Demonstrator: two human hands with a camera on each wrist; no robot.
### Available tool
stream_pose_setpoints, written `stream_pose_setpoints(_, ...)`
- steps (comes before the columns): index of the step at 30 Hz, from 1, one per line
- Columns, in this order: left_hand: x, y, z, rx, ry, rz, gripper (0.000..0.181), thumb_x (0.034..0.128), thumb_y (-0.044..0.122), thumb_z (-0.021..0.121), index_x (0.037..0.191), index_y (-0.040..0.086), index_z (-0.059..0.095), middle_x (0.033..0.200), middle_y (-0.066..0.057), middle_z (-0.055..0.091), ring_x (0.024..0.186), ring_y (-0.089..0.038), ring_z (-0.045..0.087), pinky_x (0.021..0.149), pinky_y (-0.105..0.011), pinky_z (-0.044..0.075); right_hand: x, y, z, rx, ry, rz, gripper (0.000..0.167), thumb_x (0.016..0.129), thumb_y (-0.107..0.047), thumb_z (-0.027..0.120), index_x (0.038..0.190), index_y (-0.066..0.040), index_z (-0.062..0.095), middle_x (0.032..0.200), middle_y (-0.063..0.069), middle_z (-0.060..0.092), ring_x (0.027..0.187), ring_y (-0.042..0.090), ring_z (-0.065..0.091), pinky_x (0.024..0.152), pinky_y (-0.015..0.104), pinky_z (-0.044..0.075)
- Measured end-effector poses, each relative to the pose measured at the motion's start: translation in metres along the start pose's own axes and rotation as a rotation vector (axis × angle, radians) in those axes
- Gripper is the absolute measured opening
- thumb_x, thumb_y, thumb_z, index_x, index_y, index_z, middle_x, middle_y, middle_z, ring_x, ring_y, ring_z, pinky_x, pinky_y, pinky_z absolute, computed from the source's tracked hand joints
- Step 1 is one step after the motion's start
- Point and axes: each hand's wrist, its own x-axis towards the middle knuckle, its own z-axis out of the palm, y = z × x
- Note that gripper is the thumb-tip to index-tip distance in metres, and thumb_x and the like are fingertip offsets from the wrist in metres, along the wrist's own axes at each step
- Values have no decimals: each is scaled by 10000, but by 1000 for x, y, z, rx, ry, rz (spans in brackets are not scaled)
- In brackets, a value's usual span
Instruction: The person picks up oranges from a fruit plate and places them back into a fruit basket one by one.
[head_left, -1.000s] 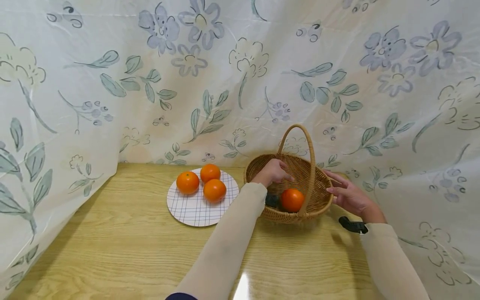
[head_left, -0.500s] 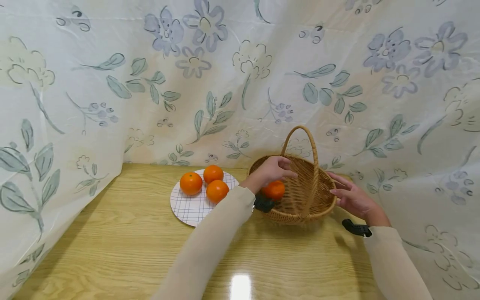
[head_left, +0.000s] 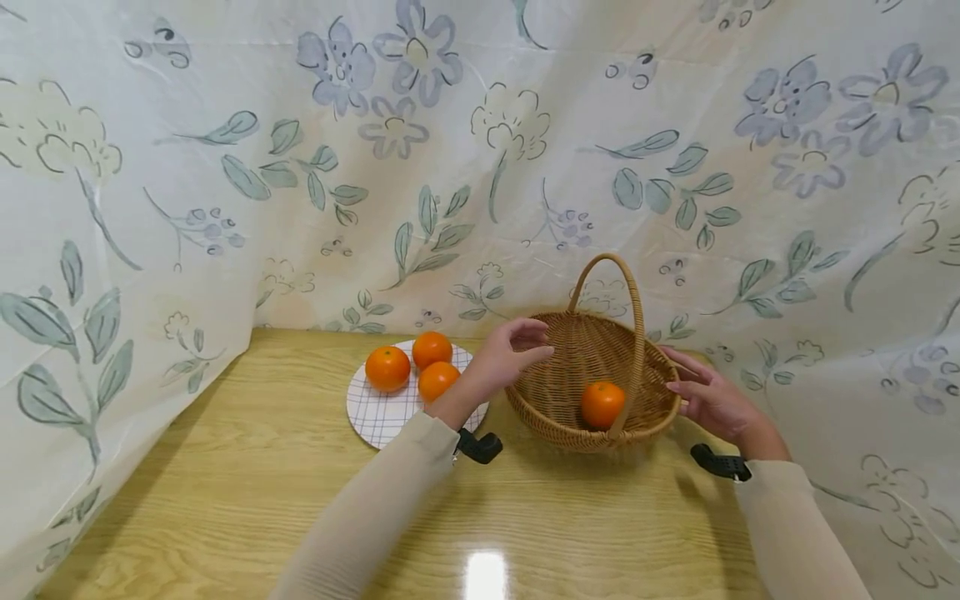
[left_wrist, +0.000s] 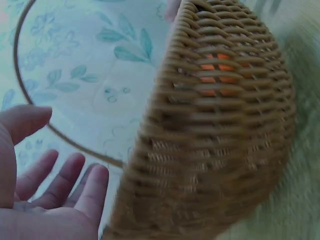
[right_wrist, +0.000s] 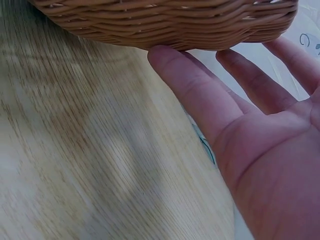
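A wicker basket (head_left: 551,408) with a tall arched handle stands on the right of the table, and one orange (head_left: 602,406) lies inside it. My left hand (head_left: 501,360) hovers just outside the basket's left rim, fingers loosely bent, holding nothing. In the left wrist view that hand (left_wrist: 55,190) is apart from the woven wall, and orange skin (left_wrist: 217,75) shows through the weave. My right hand (head_left: 712,400) rests on the basket's right side. In the right wrist view its thumb (right_wrist: 185,80) touches the outer wall, the fingers spread fairly straight.
Left of the basket, a round checked plate (head_left: 375,421) bears several oranges (head_left: 387,368), partly behind my left forearm. A floral cloth (head_left: 420,167) hangs at the back and sides of the wooden table (head_left: 247,467).
My left hand has come out of the basket and moved left past its rim. The orange inside has shifted left, then back right. My right hand has stayed at the basket's side.
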Motion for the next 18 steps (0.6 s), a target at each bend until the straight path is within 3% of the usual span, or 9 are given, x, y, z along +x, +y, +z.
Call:
stream_pose_setpoints(9, -30, -18, -32, -62, 94, 34, 416, 962, 151, 724, 1352, 55, 615, 1301, -153, 666, 1214, -251, 645, 1042, -369, 534, 1, 3, 0, -14, 0, -15, 684, 1062, 50, 392, 1656, -112, 95, 1495, -71, 497, 1273, 126, 615, 940, 349, 595)
stream_pose_setpoints(18, -51, -31, -62, -7, 152, -27, 397, 970, 192, 720, 1345, 100, 628, 1302, -109, 676, 1237, -236, 633, 1072, -387, 522, 1, 2, 4, -7, 37, -39, 681, 1056, 57, 405, 1651, -73, 101, 1470, -45, 510, 1234, 135, 643, 918, 343, 602)
